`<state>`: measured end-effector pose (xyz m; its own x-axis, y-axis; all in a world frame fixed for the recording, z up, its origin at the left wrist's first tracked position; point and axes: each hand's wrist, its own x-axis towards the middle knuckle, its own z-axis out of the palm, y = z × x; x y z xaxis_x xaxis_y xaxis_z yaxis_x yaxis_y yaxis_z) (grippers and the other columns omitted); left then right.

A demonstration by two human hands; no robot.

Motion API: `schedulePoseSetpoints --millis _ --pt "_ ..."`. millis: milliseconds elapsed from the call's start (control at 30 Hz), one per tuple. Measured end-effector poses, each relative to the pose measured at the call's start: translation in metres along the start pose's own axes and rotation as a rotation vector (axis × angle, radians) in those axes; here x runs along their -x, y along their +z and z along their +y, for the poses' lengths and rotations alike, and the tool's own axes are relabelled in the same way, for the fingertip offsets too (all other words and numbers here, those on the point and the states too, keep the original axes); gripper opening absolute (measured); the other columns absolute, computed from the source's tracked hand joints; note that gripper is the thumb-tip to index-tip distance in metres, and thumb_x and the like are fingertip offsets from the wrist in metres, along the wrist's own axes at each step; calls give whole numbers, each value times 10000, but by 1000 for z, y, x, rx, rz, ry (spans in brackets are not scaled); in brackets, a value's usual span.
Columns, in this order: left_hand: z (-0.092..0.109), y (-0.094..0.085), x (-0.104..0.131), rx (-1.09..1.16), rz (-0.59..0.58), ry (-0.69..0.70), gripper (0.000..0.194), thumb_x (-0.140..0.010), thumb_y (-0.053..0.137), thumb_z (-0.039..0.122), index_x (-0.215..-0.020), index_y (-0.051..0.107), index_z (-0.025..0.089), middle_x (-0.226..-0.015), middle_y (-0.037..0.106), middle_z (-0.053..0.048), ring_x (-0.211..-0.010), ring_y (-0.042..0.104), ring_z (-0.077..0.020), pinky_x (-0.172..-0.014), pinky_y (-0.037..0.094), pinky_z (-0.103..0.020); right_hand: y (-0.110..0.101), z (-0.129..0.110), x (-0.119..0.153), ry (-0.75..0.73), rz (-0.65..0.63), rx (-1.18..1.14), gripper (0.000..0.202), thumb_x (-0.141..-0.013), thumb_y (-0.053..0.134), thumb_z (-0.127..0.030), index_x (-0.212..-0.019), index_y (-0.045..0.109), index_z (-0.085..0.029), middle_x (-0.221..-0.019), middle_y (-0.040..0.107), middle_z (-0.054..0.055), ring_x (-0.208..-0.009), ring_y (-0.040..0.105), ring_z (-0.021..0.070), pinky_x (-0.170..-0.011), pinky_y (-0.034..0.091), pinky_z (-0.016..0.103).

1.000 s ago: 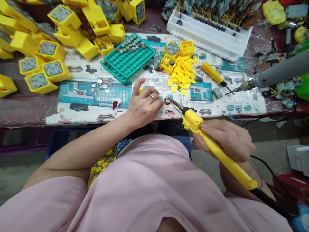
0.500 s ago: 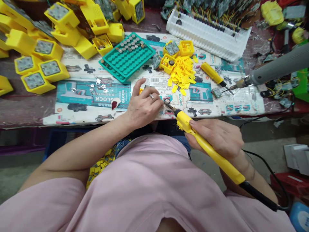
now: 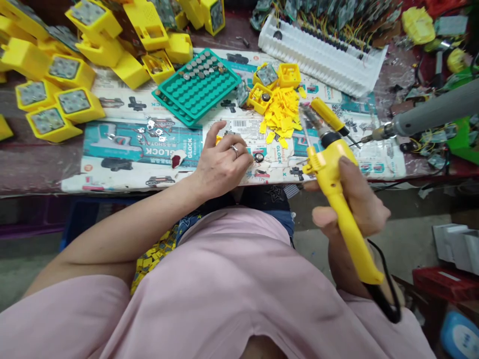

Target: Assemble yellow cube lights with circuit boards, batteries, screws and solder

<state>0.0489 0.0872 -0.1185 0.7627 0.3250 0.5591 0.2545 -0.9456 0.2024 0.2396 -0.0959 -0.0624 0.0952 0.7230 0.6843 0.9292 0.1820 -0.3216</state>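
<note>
My left hand rests on the printed cardboard with its fingers curled. A bit of a yellow plastic part shows under them, mostly hidden by the hand. Just right of the fingertips lies a small round metal-rimmed piece. My right hand is closed around the handle of a yellow soldering gun. Its tip points up and away, left of a yellow-handled screwdriver and apart from the round piece. A pile of small yellow plastic pieces lies beyond the left hand.
A green tray holds several round metal cells. Yellow housings crowd the left. A white foam rack carries wired boards at the back. From the right a grey tool reaches over the table. Small metal tabs lie left of centre.
My right hand has drawn the soldering gun away from the round piece, to the right, and tilted its tip more upright. My left hand has stayed almost in place.
</note>
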Motion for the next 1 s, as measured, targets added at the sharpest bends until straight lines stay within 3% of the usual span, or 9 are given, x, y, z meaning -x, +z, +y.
schedulePoseSetpoints --millis 100,200,333,433,567,733,1000 --pt "-1 0 1 -88 28 57 123 -927 549 197 -823 595 243 -819 662 31 -969 639 -177 -1129 351 -513 18 -1 -7 -32 -34 -11 379 -952 586 -383 -1297 612 -228 -802 766 -6 -644 713 113 -704 591 203" --pt "0 -2 1 -124 17 65 119 -939 533 226 -844 602 242 -845 686 24 -977 655 -185 -1104 391 -498 45 3 -13 -69 -34 17 202 -911 653 -242 -1113 657 -238 -865 765 10 -728 731 131 -734 587 207" --pt "1 -3 0 -52 -46 -14 148 -954 508 265 -845 607 247 -863 686 20 -1006 649 -184 -1125 384 -507 80 9 -15 -115 -71 -19 283 -905 649 -215 -1182 595 -231 -985 760 41 -876 732 154 -812 593 235" --pt "1 -3 1 -30 -55 -22 135 -947 514 249 -842 599 240 -885 685 22 -1026 634 -178 -1138 375 -511 95 13 -15 -114 -119 -60 315 -921 625 -229 -1230 561 -234 -1029 752 38 -954 724 166 -921 584 287" --pt "1 -3 2 20 -36 -29 120 -936 516 211 -846 588 242 -911 683 21 -1036 627 -172 -1150 360 -498 100 17 -15 -108 -147 -64 325 -943 595 -234 -1261 536 -261 -1046 751 8 -983 723 154 -1071 521 345" --pt "0 -4 3 -121 24 59 125 -928 502 169 -867 589 235 -878 677 21 -1011 639 -174 -1124 375 -466 100 21 -16 -143 -152 -115 357 -949 580 -197 -1294 507 -253 -1047 752 -4 -984 727 136 -1083 508 349" --pt "1 0 5 8 -76 -59 150 -922 490 175 -880 610 255 -900 664 19 -1080 626 -190 -1184 290 -532 100 22 -17 -127 -199 -178 337 -963 541 -196 -1289 512 -273 -999 735 -15 -973 717 139 -1055 529 365"
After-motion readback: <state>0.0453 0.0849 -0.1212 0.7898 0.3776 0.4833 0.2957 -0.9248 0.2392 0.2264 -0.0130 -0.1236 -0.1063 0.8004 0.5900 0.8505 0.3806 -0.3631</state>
